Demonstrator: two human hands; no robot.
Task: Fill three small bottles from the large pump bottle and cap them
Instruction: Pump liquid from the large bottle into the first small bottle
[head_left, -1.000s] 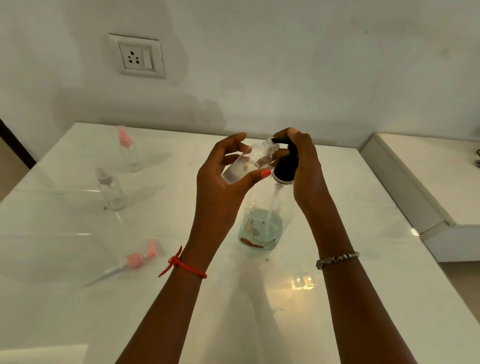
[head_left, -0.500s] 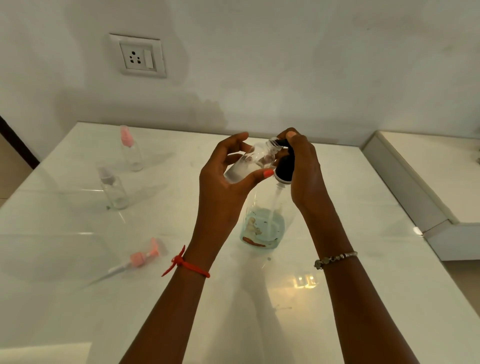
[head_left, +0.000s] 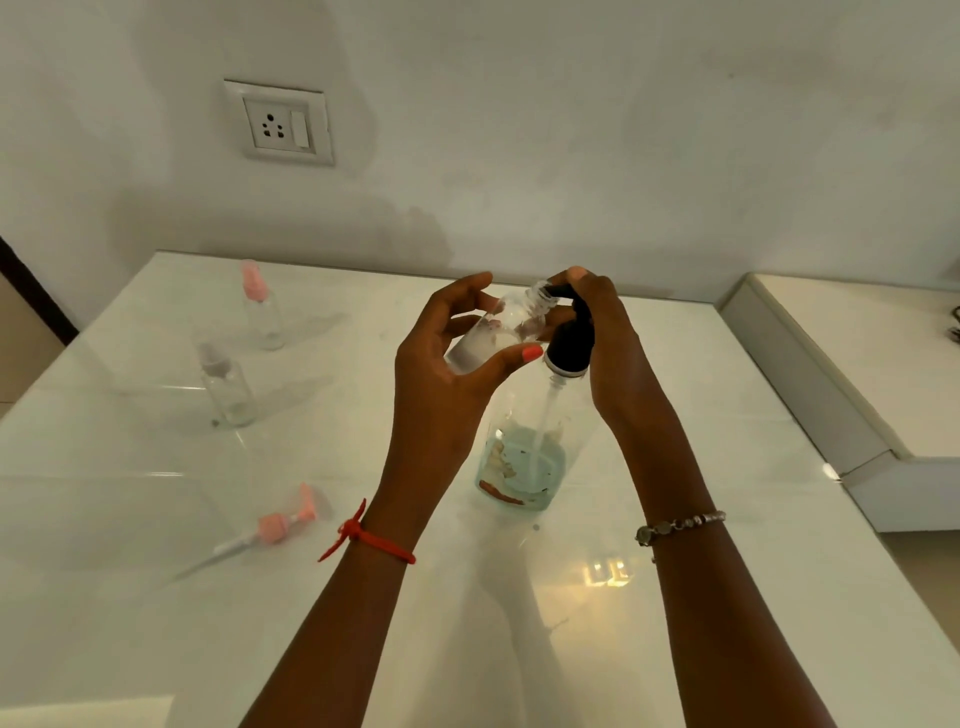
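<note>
Well left of the gripped items, a grey-capped bottle (head_left: 228, 387) and, beyond it, a pink-capped bottle (head_left: 262, 306) are noted upright on the table (head_left: 675, 623). Both are capped; their fill cannot be told. A loose cap (head_left: 280, 525) with its tube is found lying below and left of the grip, nearer the person.

The small bottle (head_left: 498, 332) is held in the left hand (head_left: 441, 374), pinched between thumb and curled fingers and raised off the table. It is tilted, with its open mouth set against the spout of the pump (head_left: 569, 343). A whitish fill is seen in its lower part.

The large bottle (head_left: 524, 467) is found standing directly below the grip, with a low level of pale liquid. Its pump is enclosed by the right hand (head_left: 613, 353), fingers wrapped round the head and a fingertip laid on top.

Over the last second almost nothing is altered: both holds are kept, the mouth is kept at the spout, and no clear rise in fill is noted. Filling of what is judged the third bottle is therefore taken as under way. Capping with the loose cap is not yet done.
</note>
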